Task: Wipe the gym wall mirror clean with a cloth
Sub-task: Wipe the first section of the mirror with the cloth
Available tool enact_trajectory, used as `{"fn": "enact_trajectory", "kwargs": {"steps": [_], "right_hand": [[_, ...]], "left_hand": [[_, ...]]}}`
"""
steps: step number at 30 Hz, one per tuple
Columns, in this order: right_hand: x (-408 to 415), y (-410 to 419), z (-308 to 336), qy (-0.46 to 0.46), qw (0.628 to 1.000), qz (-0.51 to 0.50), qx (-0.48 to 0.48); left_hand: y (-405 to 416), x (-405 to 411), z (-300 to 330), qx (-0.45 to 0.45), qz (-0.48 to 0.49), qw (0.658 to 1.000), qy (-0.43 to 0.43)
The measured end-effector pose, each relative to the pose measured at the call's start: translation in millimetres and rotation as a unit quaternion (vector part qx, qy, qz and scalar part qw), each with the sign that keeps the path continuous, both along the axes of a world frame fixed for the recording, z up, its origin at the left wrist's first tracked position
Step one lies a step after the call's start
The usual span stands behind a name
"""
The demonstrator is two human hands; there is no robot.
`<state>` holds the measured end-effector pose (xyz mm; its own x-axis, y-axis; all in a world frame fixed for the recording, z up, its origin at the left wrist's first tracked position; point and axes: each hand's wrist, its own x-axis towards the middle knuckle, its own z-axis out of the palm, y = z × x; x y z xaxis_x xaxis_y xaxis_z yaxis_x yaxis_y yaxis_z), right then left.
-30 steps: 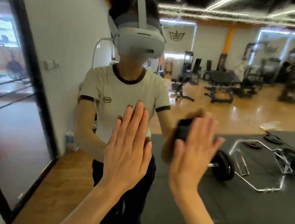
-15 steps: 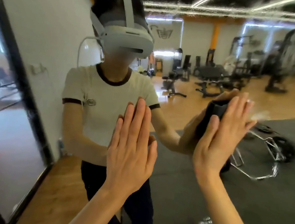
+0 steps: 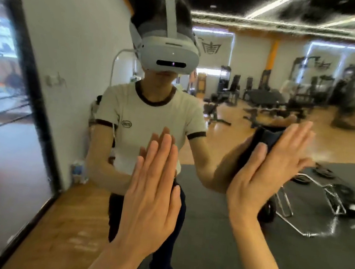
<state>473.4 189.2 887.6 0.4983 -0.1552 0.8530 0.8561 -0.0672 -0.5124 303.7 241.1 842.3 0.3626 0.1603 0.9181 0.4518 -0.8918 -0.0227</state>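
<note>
Gym floor reflects in the big wall mirror; I've got my left hand flat, bracing, while my right hand, fingers straight, presses the dark folded cloth against it to scrub.

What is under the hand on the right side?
A dark cloth sits under the right hand, pressed flat against the mirror. The hand covers most of it, so its full shape is hidden.

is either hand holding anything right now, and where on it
The right hand presses a dark cloth flat against the mirror with straight fingers over its middle. The left hand holds nothing, palm flat on the glass.
</note>
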Motion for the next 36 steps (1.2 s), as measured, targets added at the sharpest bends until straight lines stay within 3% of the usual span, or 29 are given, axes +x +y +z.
{"fn": "enact_trajectory", "kwargs": {"steps": [2, 4, 5, 7, 10, 14, 17, 20, 22, 26, 29, 30, 32, 34, 36], "right_hand": [[-30.8, 11.8, -11.8, -0.138, 0.987, 0.004, -0.082], [-26.7, 12.0, -21.0, -0.297, 0.941, -0.014, -0.16], [-11.3, 6.9, -18.9, -0.334, 0.926, -0.025, -0.177], [25.8, -8.6, -15.0, -0.301, 0.94, -0.033, -0.157], [74.5, -31.0, -11.9, -0.136, 0.989, -0.016, -0.061], [56.4, -23.4, -13.7, 0.006, 1.0, -0.008, 0.004], [-1.7, -2.2, -34.2, -0.126, 0.986, 0.01, -0.105], [-9.0, 0.3, -52.0, -0.318, 0.928, -0.005, -0.194], [21.7, -11.6, -49.1, -0.33, 0.923, -0.018, -0.197], [85.0, -43.3, -40.5, -0.105, 0.989, 0.009, -0.107], [71.3, -37.1, -31.3, 0.035, 0.999, 0.008, -0.032], [54.3, -30.6, -30.1, 0.022, 0.999, 0.011, -0.035], [17.2, -14.3, -39.3, -0.087, 0.991, 0.036, -0.091], [-2.6, -5.1, -53.9, -0.223, 0.961, 0.026, -0.159], [12.4, -9.1, -56.4, -0.303, 0.933, 0.01, -0.195]], "left_hand": [[-4.7, 19.1, -2.4, -0.006, 0.001, 1.0, -0.007], [-5.1, 30.3, -4.8, -0.017, 0.011, 1.0, -0.023], [-4.4, 32.4, -5.7, -0.019, 0.019, 0.999, -0.026], [-2.6, 32.7, -5.9, -0.015, 0.036, 0.999, -0.022], [-1.5, 32.4, -5.8, -0.007, 0.054, 0.998, -0.011], [-0.9, 33.1, -7.9, -0.001, 0.066, 0.998, -0.012], [0.3, 33.7, -8.7, -0.002, 0.059, 0.998, -0.018], [1.1, 33.8, -8.9, -0.002, 0.06, 0.998, -0.014], [1.1, 33.5, -8.9, -0.007, 0.07, 0.997, -0.011], [0.2, 34.5, -9.2, -0.012, 0.077, 0.997, -0.008], [-0.2, 35.7, -9.4, -0.009, 0.076, 0.997, -0.013], [-0.5, 36.1, -9.5, -0.008, 0.075, 0.997, -0.015], [-1.4, 36.8, -9.4, -0.007, 0.075, 0.997, -0.017], [-1.6, 36.5, -9.4, -0.009, 0.078, 0.997, -0.015], [-1.6, 35.6, -10.3, -0.014, 0.083, 0.996, -0.01]]}}
